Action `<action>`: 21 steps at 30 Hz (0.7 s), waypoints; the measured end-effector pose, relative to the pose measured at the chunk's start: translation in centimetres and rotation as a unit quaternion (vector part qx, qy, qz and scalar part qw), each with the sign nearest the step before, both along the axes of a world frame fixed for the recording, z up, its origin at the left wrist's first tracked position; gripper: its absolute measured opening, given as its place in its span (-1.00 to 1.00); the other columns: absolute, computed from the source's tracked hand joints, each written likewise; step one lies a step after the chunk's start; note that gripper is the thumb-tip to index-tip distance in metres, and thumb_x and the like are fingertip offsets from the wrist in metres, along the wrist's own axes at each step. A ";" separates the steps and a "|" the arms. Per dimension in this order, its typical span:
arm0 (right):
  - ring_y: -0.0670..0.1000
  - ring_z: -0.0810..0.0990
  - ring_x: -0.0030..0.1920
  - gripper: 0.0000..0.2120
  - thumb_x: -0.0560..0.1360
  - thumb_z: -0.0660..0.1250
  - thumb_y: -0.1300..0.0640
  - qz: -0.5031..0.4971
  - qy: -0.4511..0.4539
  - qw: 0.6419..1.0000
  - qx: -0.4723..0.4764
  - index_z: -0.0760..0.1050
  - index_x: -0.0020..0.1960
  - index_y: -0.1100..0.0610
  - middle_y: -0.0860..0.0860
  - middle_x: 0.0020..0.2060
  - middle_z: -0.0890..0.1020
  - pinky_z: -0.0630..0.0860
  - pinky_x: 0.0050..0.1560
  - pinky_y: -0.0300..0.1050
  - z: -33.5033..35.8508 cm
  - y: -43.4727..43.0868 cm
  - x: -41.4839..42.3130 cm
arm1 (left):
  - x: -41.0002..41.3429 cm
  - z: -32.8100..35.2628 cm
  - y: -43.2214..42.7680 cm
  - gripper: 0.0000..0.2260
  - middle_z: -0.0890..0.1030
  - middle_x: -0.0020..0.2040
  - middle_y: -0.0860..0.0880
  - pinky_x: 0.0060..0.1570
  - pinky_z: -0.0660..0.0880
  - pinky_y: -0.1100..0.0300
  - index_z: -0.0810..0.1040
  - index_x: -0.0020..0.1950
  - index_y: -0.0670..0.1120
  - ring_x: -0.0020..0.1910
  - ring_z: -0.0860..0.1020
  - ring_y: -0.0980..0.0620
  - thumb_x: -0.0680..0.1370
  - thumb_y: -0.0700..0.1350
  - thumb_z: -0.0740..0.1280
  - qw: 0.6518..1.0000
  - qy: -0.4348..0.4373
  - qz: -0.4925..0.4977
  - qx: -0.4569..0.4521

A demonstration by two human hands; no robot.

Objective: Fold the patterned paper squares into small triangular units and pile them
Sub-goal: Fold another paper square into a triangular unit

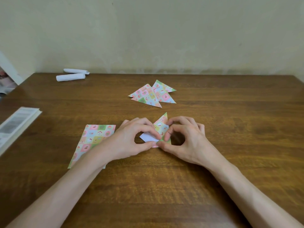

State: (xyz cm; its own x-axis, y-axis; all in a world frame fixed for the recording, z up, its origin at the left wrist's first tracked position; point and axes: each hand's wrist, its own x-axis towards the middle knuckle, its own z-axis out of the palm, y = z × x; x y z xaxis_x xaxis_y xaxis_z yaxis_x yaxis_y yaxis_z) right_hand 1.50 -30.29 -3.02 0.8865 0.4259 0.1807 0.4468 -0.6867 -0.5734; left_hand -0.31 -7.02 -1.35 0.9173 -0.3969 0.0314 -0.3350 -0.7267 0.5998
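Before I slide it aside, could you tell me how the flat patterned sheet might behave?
The patterned sheet looks thin and flat, so probably light and floppy if lifted. On the glossy table it should slide easily, unless the left forearm pins it.

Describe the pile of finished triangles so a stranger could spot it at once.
On the wooden table, look past the middle toward the wall, slightly right of centre. The pile of folded triangles lies there, overlapping. Unlike the half-folded piece nearer the person, no hand touches it and no white side shows.
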 end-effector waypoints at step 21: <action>-0.12 0.27 0.34 -0.59 0.16 0.30 -0.46 -0.060 -0.023 0.997 -0.036 0.54 -0.29 -0.14 -0.30 0.14 0.40 0.11 0.25 -0.01 -0.4 1.9 -0.2 | -0.5 0.8 0.7 -0.60 0.55 0.18 0.27 0.43 0.24 0.11 0.52 0.31 0.25 0.30 0.46 0.17 0.54 -0.09 0.48 1.000 0.012 -0.010 -0.008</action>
